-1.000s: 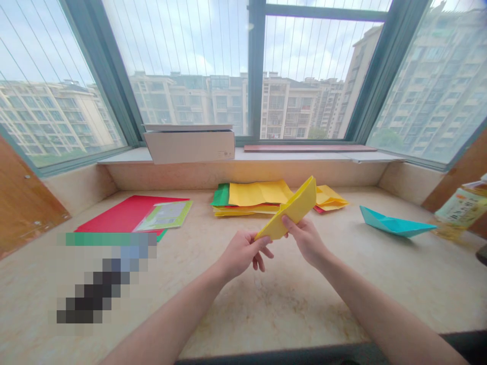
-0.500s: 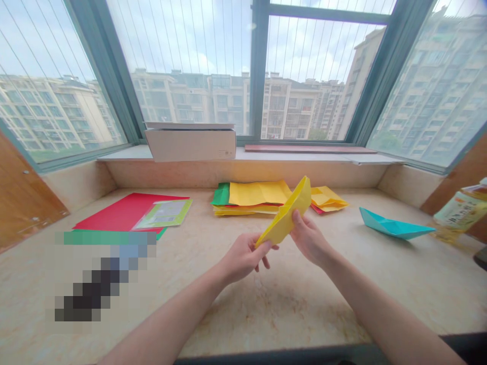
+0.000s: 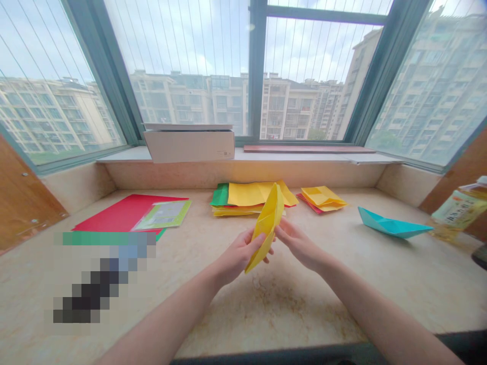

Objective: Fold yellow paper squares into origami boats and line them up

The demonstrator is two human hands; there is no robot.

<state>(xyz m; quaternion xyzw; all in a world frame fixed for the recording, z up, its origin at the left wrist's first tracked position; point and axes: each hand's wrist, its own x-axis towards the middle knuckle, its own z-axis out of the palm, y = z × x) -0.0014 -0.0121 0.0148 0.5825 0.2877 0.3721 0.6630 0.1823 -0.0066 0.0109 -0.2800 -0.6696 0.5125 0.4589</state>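
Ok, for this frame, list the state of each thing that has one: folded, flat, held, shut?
yellow folded paper: folded, held off the counter, nearly upright
left hand: gripping the paper
right hand: fingertips at the paper's edge
teal paper boat: finished, resting on the counter
paper stack: creased, lying flat
red sheet: flat
white box: lid on

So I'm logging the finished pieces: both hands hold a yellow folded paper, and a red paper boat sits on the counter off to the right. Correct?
Not quite. The boat is teal, not red, as the head view shows. The rest holds: the left hand and right hand hold the yellow folded paper, and the boat lies on the counter to the right.
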